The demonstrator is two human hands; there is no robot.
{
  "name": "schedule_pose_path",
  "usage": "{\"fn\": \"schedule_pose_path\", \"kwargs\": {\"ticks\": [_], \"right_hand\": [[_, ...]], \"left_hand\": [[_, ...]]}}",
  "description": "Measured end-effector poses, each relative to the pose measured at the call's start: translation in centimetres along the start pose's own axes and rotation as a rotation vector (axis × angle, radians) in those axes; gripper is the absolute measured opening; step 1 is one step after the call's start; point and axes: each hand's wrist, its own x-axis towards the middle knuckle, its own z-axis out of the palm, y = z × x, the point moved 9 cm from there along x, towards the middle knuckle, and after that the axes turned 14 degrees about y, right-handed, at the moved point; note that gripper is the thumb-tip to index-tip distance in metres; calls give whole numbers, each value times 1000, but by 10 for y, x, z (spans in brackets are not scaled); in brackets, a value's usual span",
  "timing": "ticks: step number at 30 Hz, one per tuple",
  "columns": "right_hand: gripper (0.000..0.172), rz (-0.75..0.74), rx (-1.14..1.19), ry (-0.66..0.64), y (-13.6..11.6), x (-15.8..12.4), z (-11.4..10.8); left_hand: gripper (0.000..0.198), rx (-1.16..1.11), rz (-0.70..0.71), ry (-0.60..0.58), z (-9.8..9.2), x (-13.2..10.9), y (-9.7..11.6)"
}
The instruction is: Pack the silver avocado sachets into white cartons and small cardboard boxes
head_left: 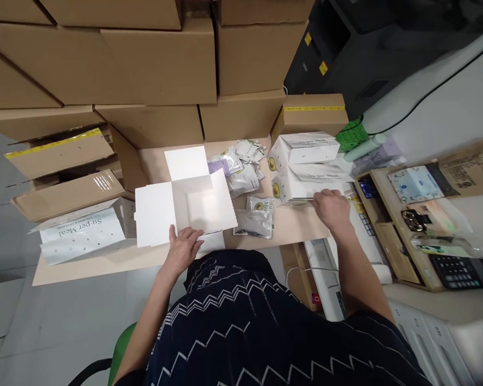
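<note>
An open white cardboard box [181, 206] stands on the table with its flaps spread and its lit inside bare. My left hand [184, 246] grips its near edge, the thumb over the left flap and the fingers along the rim. Farther right, my right hand [332, 209] has its fingers curled at the near edge of a white "Su-per Meal" box [284, 171]; the fingertips are partly hidden. Between the boxes lies a pile of pouches [243, 179] with avocado prints. Closer to me are a silver pouch [253, 222] and another printed pouch [261, 203].
Large brown cartons [156, 64] are stacked along the back. Open brown boxes [68, 187] and a white "Su-per Meal" box [84, 233] stand at left. On the right are a black printer [346, 59], a green basket [352, 135], a wooden organizer [394, 241] and a calculator [462, 272].
</note>
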Motion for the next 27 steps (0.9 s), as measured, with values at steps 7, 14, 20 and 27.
{"fn": "schedule_pose_path", "kwargs": {"ticks": [7, 14, 20, 27], "right_hand": [[36, -70, 300, -2, -101, 7, -7], [42, -90, 571, -112, -134, 19, -26], [39, 105, 814, -178, -77, 15, -25], [88, 30, 591, -5, -57, 12, -26]], "left_hand": [[31, 1, -6, -12, 0, 2, 0], [30, -26, -24, -7, -1, 1, 0], [32, -23, -26, 0, -2, 1, 0], [31, -9, -14, 8, -2, 1, -1]]}}
